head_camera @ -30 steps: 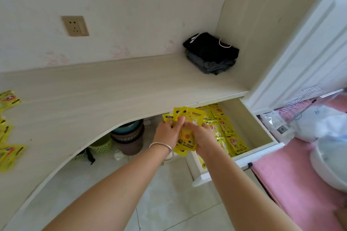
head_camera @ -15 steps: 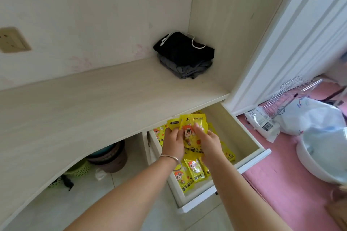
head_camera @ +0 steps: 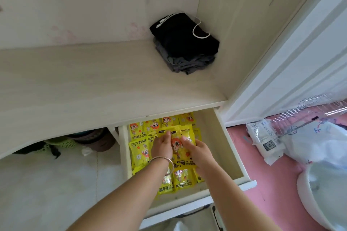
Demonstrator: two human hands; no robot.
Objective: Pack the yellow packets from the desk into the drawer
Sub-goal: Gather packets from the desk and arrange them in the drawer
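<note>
Yellow packets (head_camera: 175, 143) held by both hands, open drawer (head_camera: 222, 138) — packets inside

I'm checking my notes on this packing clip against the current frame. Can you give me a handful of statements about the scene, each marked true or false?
1. Both the left hand and the right hand are on a bunch of yellow packets over the open drawer. True.
2. The drawer holds no packets yet. False: yellow packets already lie inside it.
3. Folded dark clothes lie in the desk corner. True.
4. A bracelet is on the right wrist. False: it is on the left wrist.
5. The drawer is closed. False: it is pulled out.
</note>
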